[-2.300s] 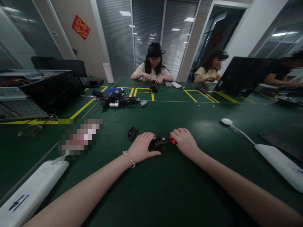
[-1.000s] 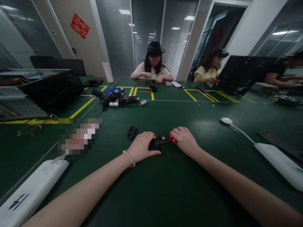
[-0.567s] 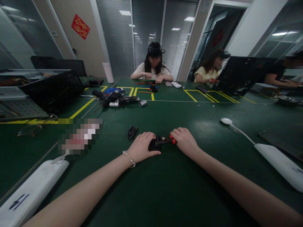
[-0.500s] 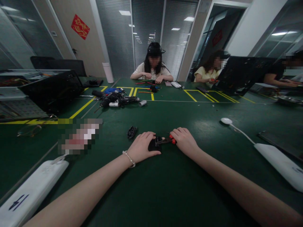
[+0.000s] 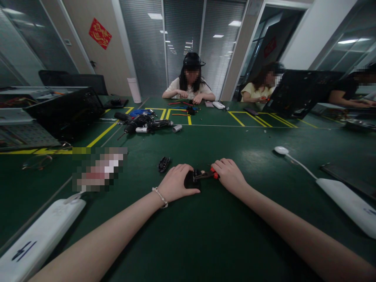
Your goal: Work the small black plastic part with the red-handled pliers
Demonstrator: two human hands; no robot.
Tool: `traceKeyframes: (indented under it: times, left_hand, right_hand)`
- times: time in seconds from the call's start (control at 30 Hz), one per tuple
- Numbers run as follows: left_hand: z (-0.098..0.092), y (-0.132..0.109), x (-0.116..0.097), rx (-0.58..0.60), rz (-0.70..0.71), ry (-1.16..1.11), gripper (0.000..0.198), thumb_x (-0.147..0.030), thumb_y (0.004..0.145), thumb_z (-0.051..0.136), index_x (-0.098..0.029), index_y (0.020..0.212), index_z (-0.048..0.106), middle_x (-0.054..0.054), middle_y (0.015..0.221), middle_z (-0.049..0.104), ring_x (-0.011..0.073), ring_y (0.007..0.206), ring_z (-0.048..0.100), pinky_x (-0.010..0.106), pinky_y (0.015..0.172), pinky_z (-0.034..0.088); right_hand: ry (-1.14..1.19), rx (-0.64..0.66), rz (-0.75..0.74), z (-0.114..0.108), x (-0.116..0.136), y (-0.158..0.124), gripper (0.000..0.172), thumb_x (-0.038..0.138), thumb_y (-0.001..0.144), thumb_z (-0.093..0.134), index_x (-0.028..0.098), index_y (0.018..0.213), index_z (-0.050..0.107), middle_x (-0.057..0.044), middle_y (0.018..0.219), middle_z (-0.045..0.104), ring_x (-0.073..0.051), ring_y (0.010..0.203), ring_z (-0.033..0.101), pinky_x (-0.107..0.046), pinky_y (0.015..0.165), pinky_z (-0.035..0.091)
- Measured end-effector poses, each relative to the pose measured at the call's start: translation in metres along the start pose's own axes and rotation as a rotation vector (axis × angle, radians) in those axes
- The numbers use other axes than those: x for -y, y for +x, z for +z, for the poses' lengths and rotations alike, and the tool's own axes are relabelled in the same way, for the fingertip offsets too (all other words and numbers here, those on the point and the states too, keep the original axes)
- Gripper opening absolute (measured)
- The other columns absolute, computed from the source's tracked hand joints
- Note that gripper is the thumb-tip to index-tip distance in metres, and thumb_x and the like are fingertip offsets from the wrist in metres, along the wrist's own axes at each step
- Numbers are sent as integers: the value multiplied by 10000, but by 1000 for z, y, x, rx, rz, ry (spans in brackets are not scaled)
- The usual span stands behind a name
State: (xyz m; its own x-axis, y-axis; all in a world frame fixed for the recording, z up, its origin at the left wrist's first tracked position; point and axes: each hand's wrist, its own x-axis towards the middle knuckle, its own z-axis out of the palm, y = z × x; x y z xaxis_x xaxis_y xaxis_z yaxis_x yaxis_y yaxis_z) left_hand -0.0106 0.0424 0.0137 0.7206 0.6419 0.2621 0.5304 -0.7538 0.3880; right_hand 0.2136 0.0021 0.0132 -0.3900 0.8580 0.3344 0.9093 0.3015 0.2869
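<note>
My left hand (image 5: pixel 175 183) lies curled over a small black part (image 5: pixel 191 180) and holds it down on the green table (image 5: pixel 205 235). My right hand (image 5: pixel 229 175) is closed round a red-handled tool (image 5: pixel 209 174), whose dark tip reaches left onto the black part. A second small black piece (image 5: pixel 163 164) lies loose just left of my left hand.
White power strips lie at the near left (image 5: pixel 38 239) and near right (image 5: pixel 346 205). A heap of black tools (image 5: pixel 141 122) sits further back, a black case (image 5: pixel 66 111) at the left. Three people work at the far side and the right.
</note>
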Motion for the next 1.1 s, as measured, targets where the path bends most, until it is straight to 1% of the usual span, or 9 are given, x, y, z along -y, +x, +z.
traceKeyframes:
  times: [0.17,0.37,0.6,0.83,1.1]
  left_hand:
    - [1,0,1,-10,3,1,560,-538,641,621,-204,1054,445,51,1013,524,240,935,495,370,794,402]
    - [2,1,3,-11,18,3,557,-546,641,619,-191,1039,459,52,1011,527,236,931,496,368,793,406]
    - [-1,0,0,-21,11,-14,550,-532,619,646,-190,1015,477,49,992,538,229,897,518,358,765,428]
    - [1,0,0,-46,3,-16,562,-523,604,664,-183,1013,482,50,974,545,225,883,527,351,762,437]
    - [-1,1,1,-21,12,-31,548,-511,620,655,-183,1025,483,60,1004,542,239,915,521,369,777,429]
  right_hand:
    - [-9,11,0,0,0,1,270,37,728,408,147,908,575,-67,894,591,-205,823,476,-329,734,330]
    - [-16,-5,-1,-2,1,1,276,28,735,389,145,897,580,-72,881,594,-201,808,475,-323,723,329]
    - [-15,-20,-14,0,1,0,264,40,734,409,145,910,576,-70,899,588,-203,832,472,-332,753,324]
    - [-22,-32,-19,-1,1,0,253,45,740,416,148,905,578,-67,892,591,-203,835,475,-333,759,321]
    - [-12,-14,-9,-4,0,0,252,42,725,428,153,895,578,-66,886,594,-201,825,479,-330,744,328]
